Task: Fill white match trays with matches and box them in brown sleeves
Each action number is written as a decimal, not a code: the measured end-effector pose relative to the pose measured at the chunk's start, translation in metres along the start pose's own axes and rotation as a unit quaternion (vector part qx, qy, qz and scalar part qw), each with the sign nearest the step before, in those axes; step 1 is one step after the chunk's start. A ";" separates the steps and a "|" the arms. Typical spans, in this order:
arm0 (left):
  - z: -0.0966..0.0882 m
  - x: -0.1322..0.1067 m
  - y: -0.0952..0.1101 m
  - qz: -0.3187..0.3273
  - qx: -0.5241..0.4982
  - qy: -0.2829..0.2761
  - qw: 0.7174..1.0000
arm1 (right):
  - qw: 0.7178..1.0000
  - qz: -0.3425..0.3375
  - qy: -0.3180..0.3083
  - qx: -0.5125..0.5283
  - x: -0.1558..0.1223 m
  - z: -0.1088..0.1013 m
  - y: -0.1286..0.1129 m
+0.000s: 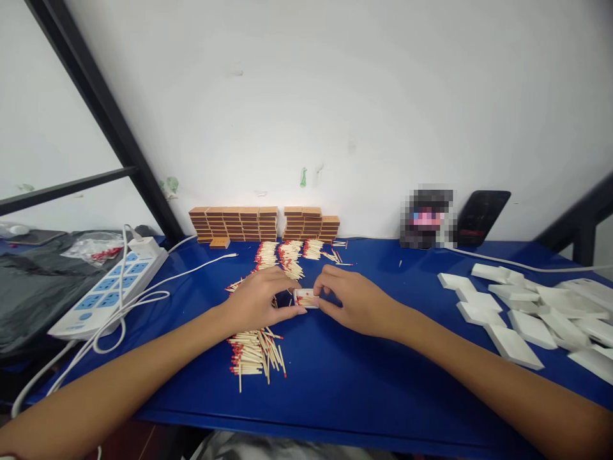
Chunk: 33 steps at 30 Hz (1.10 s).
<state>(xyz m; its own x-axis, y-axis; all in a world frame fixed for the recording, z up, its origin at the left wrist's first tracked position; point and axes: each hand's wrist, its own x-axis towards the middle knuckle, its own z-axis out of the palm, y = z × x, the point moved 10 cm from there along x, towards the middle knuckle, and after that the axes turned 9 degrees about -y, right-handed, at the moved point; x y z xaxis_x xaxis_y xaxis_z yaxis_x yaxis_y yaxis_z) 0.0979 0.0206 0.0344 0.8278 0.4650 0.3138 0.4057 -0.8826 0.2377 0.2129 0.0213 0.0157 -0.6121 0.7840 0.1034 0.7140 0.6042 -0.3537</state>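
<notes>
A small white matchbox tray with matches inside sits between my two hands on the blue table. My left hand curls around its left end, fingers closed on it. From the right, my right hand pinches the same tray. A loose pile of red-tipped matches lies just below my left hand. More matches are heaped behind the hands.
Stacks of brown matchboxes line the wall. Several white box sleeves lie scattered at the right. A white power strip with cables sits at the left. Two dark phones lean against the wall.
</notes>
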 end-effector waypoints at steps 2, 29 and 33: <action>0.002 0.000 0.000 0.002 -0.005 -0.009 1.000 | 1.000 -0.008 -0.022 0.006 0.001 0.005 0.000; 0.007 0.001 -0.001 0.007 -0.027 -0.027 0.999 | 0.999 -0.034 0.002 0.003 0.004 0.005 -0.008; 0.007 0.000 -0.001 0.009 -0.031 -0.028 0.999 | 0.999 -0.038 -0.009 0.010 0.005 0.010 -0.006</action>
<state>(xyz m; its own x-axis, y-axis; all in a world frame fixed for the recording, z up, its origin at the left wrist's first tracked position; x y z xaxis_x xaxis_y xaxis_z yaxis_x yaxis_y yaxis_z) 0.1007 0.0206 0.0277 0.8561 0.4425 0.2669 0.3664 -0.8840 0.2903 0.2027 0.0204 0.0091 -0.6705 0.7332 0.1133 0.6583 0.6584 -0.3647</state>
